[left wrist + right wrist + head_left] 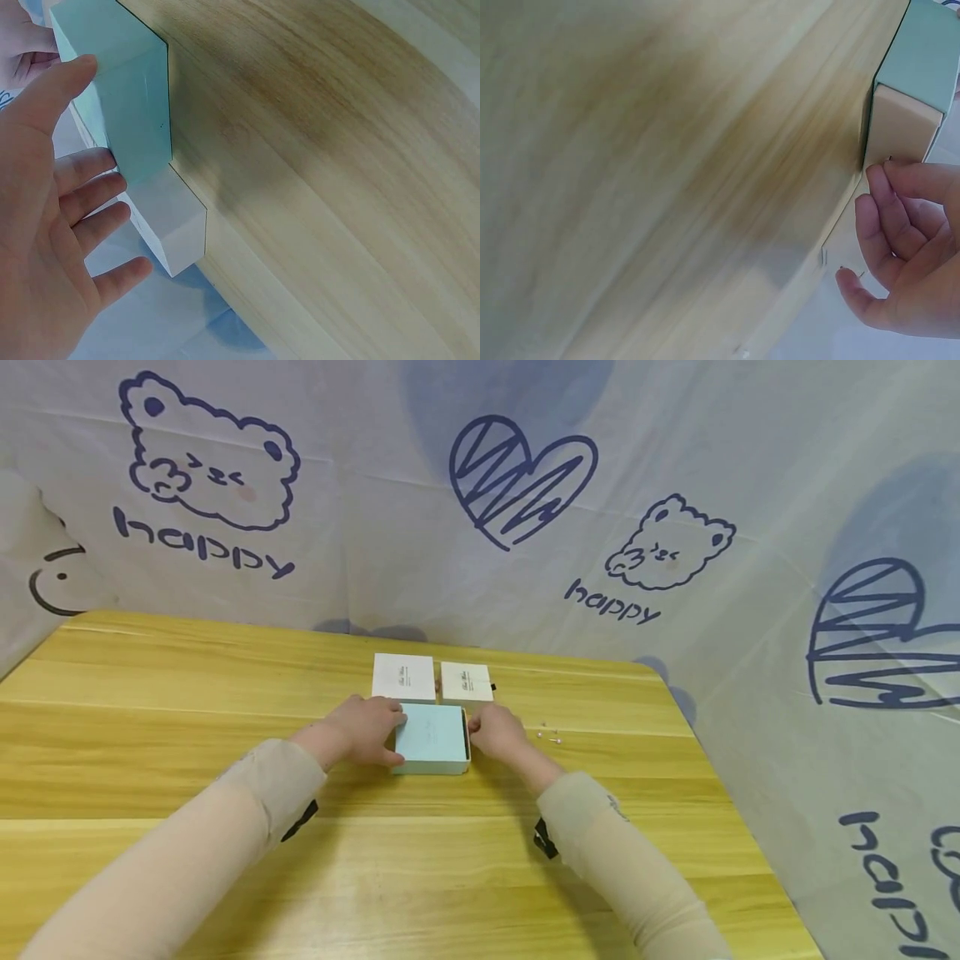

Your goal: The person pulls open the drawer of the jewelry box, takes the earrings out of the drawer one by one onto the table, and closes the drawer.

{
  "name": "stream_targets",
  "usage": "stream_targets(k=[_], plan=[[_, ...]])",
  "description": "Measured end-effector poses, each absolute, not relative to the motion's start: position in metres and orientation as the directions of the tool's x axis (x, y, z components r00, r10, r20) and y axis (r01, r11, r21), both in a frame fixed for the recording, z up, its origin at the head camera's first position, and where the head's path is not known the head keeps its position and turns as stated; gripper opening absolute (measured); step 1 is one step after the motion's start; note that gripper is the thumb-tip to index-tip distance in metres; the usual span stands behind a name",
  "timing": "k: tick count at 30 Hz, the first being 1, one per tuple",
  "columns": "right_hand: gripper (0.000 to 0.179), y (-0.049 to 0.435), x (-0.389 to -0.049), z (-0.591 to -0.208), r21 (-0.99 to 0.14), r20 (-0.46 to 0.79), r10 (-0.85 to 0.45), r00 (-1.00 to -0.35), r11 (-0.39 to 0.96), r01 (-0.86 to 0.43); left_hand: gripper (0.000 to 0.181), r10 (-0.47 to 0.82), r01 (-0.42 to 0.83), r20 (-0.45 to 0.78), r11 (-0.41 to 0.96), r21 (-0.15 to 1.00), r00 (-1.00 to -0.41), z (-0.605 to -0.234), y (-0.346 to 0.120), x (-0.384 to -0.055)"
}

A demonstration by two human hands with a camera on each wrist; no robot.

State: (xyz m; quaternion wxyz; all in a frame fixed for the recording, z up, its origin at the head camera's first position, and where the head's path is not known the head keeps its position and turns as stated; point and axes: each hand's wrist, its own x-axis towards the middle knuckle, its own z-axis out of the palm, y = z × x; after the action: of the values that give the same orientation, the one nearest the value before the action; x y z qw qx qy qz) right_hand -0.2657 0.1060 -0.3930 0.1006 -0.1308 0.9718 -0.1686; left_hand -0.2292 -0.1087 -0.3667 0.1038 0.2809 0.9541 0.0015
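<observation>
A light blue drawer-style box (431, 732) lies on the table in the head view. My left hand (367, 731) holds its left end, thumb at the near corner and fingers toward the far one. In the left wrist view the thumb (71, 79) presses the box's edge. At the right end, my right hand (497, 732) pinches a small pull tab (889, 159), mostly hidden by the fingertips. The pale inner drawer (904, 127) shows at that end, sticking out slightly from the light blue sleeve (922, 56).
Behind the light blue box stand a larger white box (403, 675) and a smaller white box (465, 681) with a dark tab. Several tiny shiny pieces, perhaps earrings (556, 741), lie right of my right hand. A printed cloth (360, 527) hangs behind the wooden table (420, 877).
</observation>
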Motion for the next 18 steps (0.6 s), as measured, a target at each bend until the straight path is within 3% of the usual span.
stream_targets(k=[18], plan=[[0.043, 0.1161, -0.2638, -0.3899, -0.272, -0.128, -0.288, -0.949, 0.931, -0.245, 0.064, 0.539, 0.541, -0.188, 0.84, 0.044, -0.821, -0.3667, -0.1077, -0.2283]])
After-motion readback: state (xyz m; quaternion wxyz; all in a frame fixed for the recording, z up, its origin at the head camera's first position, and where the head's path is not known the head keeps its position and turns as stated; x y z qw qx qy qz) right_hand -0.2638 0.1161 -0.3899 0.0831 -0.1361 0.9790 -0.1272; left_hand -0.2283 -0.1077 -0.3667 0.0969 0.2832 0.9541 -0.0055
